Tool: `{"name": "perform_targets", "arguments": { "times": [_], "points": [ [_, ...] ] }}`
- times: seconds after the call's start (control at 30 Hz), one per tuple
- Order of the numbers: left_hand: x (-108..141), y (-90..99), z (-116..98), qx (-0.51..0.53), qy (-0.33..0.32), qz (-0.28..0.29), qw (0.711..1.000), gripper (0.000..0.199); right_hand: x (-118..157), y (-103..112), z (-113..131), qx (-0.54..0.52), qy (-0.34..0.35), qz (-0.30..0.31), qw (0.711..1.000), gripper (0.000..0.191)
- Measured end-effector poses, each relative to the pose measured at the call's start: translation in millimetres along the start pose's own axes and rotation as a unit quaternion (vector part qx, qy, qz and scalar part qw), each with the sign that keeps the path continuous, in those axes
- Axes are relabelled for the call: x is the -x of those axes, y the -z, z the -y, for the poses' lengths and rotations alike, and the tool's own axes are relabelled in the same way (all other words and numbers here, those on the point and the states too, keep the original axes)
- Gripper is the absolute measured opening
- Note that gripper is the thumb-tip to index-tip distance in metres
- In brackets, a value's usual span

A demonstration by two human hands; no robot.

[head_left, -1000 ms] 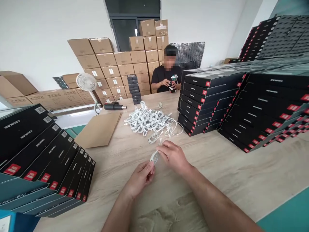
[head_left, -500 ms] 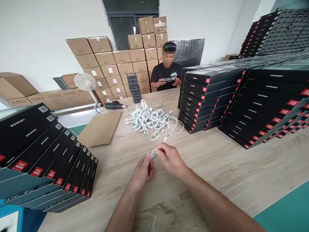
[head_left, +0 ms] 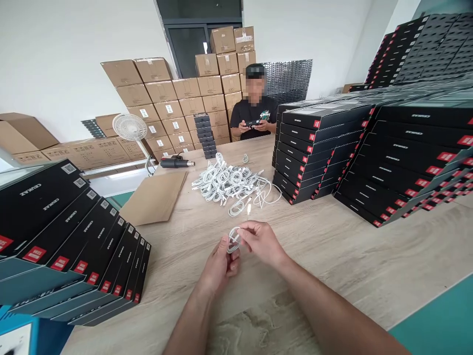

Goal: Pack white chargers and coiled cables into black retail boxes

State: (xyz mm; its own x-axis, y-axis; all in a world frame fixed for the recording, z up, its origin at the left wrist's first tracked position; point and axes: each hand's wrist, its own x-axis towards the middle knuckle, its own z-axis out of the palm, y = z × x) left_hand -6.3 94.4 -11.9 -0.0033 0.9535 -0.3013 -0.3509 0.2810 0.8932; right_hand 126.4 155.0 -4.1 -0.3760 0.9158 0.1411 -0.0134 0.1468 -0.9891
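A small coil of glossy white cable (head_left: 233,240) is held above the desk between the left hand (head_left: 219,266) and the right hand (head_left: 260,242), both clamped on it with fingers curled and forearms angled inward. The wood-grain desk (head_left: 332,246) carries a tangled heap of white cables (head_left: 229,182) just ahead, flanked by stacked black boxes (head_left: 318,148). A seated co-worker (head_left: 254,116) faces the desk before stacked cardboard cartons (head_left: 160,88).

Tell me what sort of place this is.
Probably a small packing workshop or warehouse: stacked cardboard cartons, piles of black product boxes, and a heap of white cables.
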Motion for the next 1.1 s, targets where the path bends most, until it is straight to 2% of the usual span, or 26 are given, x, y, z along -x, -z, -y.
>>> {"name": "perform_targets", "arguments": {
  "times": [0.1, 0.13, 0.2, 0.27, 0.33, 0.4, 0.5, 0.6, 0.73, 0.83, 0.93, 1.0, 1.1],
  "points": [
    [-1, 1.2, -2, 0.056, 0.009, -0.008, 0.998, 0.053, -1, -2, -8, 0.145, 0.101, -0.089, 0.980, 0.018],
    [0, 1.7, -3, 0.068, 0.015, -0.008, 0.998, 0.052, -3, -1, -10, 0.163, 0.109, -0.119, 0.973, 0.022],
    [1, 3.2, -5, 0.080, 0.031, 0.000, 0.996, 0.051, -7, 3, -13, 0.131, 0.078, -0.155, 0.976, 0.038],
    [2, 4.9, -6, 0.071, 0.040, 0.012, 0.997, 0.050, -12, 7, -14, 0.044, 0.027, -0.114, 0.992, 0.046],
    [2, 5.8, -5, 0.038, 0.040, 0.012, 0.998, 0.050, -14, 9, -14, -0.035, -0.009, -0.024, 0.999, 0.042],
    [2, 5.5, -4, 0.003, 0.029, 0.004, 1.000, 0.052, -14, 7, -12, -0.073, -0.022, 0.019, 0.997, 0.035],
    [2, 3.5, -3, -0.058, -0.024, -0.001, 0.998, 0.054, -12, 1, -9, -0.082, -0.019, 0.005, 0.996, 0.030],
    [2, 1.8, -4, -0.140, -0.086, -0.029, 0.986, 0.047, -9, -3, -8, -0.088, -0.017, 0.012, 0.996, 0.030],
    [2, 2.1, -5, -0.144, -0.102, -0.040, 0.984, 0.047, -9, -2, -9, -0.110, -0.024, 0.010, 0.994, 0.040],
    [2, 3.8, -5, -0.157, -0.144, -0.087, 0.973, 0.045, -12, 0, -13, -0.046, -0.062, 0.010, 0.997, 0.037],
    [2, 5.9, -5, -0.216, -0.190, -0.142, 0.947, 0.043, -11, 2, -18, 0.078, -0.113, 0.084, 0.987, 0.029],
    [2, 6.9, -6, -0.255, -0.195, -0.149, 0.935, 0.042, -7, 3, -20, 0.120, -0.119, 0.137, 0.976, 0.029],
    [3, 7.5, -8, -0.295, -0.169, -0.135, 0.931, 0.041, -3, 4, -19, 0.163, -0.097, 0.163, 0.968, 0.030]
  ]
}}
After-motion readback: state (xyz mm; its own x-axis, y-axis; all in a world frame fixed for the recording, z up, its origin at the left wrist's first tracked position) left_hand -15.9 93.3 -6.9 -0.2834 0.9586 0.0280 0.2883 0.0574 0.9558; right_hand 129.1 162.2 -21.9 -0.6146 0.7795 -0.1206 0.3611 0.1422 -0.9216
